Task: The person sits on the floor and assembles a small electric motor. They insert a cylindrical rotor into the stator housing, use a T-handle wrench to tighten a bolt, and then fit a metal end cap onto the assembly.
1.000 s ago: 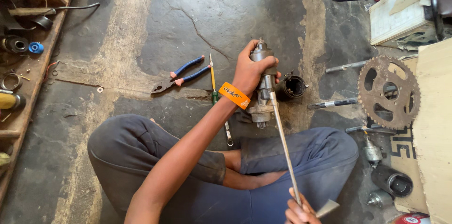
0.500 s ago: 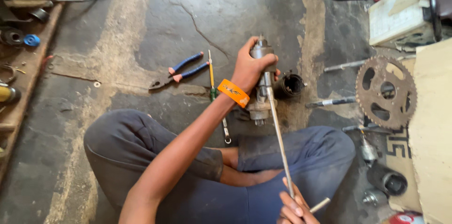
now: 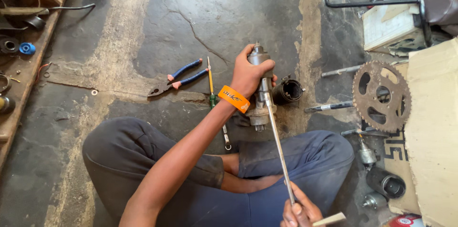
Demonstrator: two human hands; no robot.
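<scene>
Holding the grey metal cylindrical assembly [image 3: 260, 86] upright on the floor [image 3: 229, 12] between your crossed legs, your left hand [image 3: 248, 74] is closed around its upper body. Your right hand [image 3: 298, 212] grips the near end of a long thin metal rod [image 3: 278, 148], whose far end meets the assembly's side. The step in hand appears to be working the rod against the part; the next move likely calls for a firm left grip so the assembly stays upright. Just beside it lies a dark open-ended sleeve [image 3: 288, 90], its contents hidden. Farther out: pliers [image 3: 179, 78], a screwdriver [image 3: 210, 84], a rusty sprocket [image 3: 381, 95], a black cup-like housing [image 3: 386, 183] that looks empty.
</scene>
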